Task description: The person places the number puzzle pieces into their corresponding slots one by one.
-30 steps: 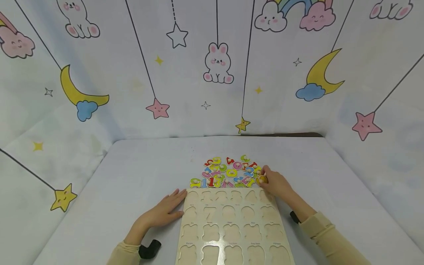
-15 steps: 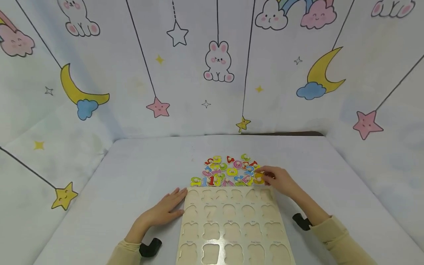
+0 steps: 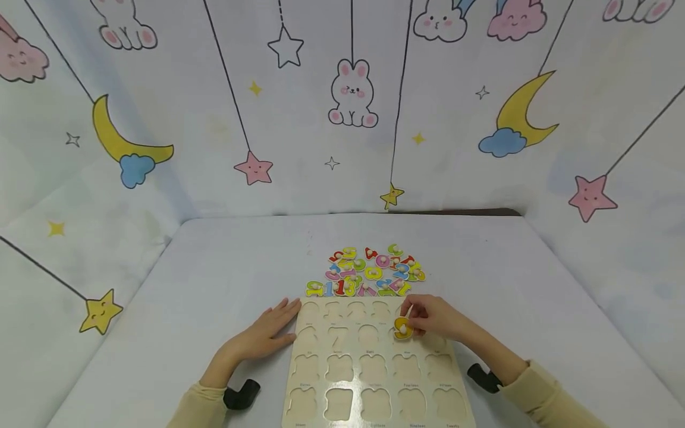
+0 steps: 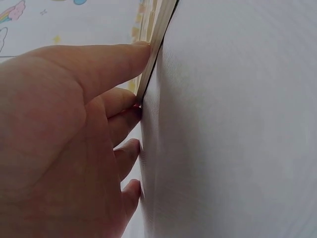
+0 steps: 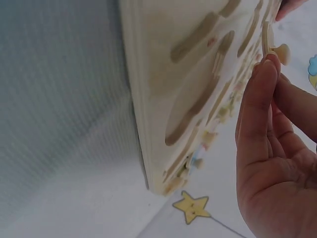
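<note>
My right hand [image 3: 436, 318] pinches a yellow number puzzle piece [image 3: 403, 329] with a small round knob, over the upper right part of the wooden number board [image 3: 353, 343]. In the right wrist view the piece [image 5: 268, 37] is seen edge-on, between thumb and fingertips, raised off the board. My left hand [image 3: 262, 336] lies flat with fingers extended at the board's upper left edge. The left wrist view shows its thumb against the board's side [image 4: 161, 25]. Rows of shallow recesses with printed number words cover the board.
Several colourful knobbed number pieces [image 3: 373, 273] lie in a loose pile just beyond the board's far edge. A white cloth covers the table [image 3: 230, 267], with a cartoon-printed backdrop [image 3: 299, 119] behind and at both sides. Black wrist mounts [image 3: 242, 395] sit below each wrist.
My right hand has picked the yellow number piece from the pile's right end and brought it nearer, over the board. The left hand keeps its place at the board's edge.
</note>
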`<state>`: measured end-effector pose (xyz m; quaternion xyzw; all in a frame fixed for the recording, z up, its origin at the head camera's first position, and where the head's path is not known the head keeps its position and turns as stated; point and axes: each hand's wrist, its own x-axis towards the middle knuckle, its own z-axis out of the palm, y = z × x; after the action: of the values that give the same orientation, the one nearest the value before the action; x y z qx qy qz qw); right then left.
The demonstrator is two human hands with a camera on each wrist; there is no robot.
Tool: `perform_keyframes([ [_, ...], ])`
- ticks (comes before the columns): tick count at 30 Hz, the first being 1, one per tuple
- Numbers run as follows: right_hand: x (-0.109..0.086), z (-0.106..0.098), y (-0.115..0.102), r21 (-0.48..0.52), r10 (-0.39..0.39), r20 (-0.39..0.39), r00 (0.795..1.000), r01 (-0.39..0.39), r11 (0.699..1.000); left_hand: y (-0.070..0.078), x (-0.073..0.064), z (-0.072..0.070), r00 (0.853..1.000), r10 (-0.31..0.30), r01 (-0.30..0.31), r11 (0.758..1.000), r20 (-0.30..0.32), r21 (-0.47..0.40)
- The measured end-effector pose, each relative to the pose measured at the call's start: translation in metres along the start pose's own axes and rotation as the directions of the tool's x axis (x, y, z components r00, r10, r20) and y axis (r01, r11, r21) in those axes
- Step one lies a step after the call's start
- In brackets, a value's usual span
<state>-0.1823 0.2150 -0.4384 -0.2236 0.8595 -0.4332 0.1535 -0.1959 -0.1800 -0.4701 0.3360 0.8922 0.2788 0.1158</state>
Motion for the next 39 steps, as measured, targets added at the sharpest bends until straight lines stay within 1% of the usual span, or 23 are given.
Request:
perform_keyframes([
  [4, -0.001, 0.006, 0.002, -0.006, 0.005, 0.018, 1.000, -0.005, 1.000, 0.000, 0.001, 0.001, 1.000, 0.005, -0.005, 1.000, -0.001, 0.001],
  [8, 0.000, 0.009, 0.004, -0.022, -0.004, 0.013, 1.000, 0.004, 1.000, 0.000, 0.001, 0.002, 1.000, 0.000, 0.000, 1.000, -0.001, 0.014],
  [15, 0.001, 0.011, 0.004, -0.077, 0.026, 0.015, 1.000, -0.025, 0.997, 0.000, 0.000, 0.001, 1.000, 0.002, -0.001, 1.000, -0.008, 0.026],
  [19, 0.001, 0.013, 0.003, -0.093, 0.006, 0.012, 1.000, -0.004, 0.996, 0.001, 0.000, 0.002, 1.000, 0.001, 0.000, 1.000, -0.009, 0.023],
  [24, 0.002, 0.015, 0.004, -0.073, -0.021, 0.013, 1.000, 0.022, 0.997, 0.001, -0.001, 0.002, 1.000, 0.004, -0.003, 1.000, -0.012, 0.031],
  [29, 0.003, 0.017, 0.003, -0.096, -0.033, 0.002, 0.999, 0.033, 0.995, 0.001, 0.000, 0.002, 1.000, 0.004, -0.003, 0.999, -0.011, 0.039],
  [34, 0.005, 0.018, -0.001, -0.139, -0.013, 0.002, 1.000, 0.013, 0.990, -0.001, 0.001, 0.002, 1.000, 0.005, -0.005, 0.999, -0.010, 0.042],
  [36, 0.005, 0.018, -0.003, -0.189, -0.009, 0.006, 1.000, 0.010, 0.982, -0.001, 0.001, 0.002, 1.000, 0.006, -0.006, 0.999, -0.009, 0.038],
  [39, 0.006, 0.019, -0.005, -0.285, -0.015, 0.016, 1.000, 0.019, 0.958, 0.000, 0.001, 0.002, 1.000, 0.006, -0.006, 0.999, -0.008, 0.033],
])
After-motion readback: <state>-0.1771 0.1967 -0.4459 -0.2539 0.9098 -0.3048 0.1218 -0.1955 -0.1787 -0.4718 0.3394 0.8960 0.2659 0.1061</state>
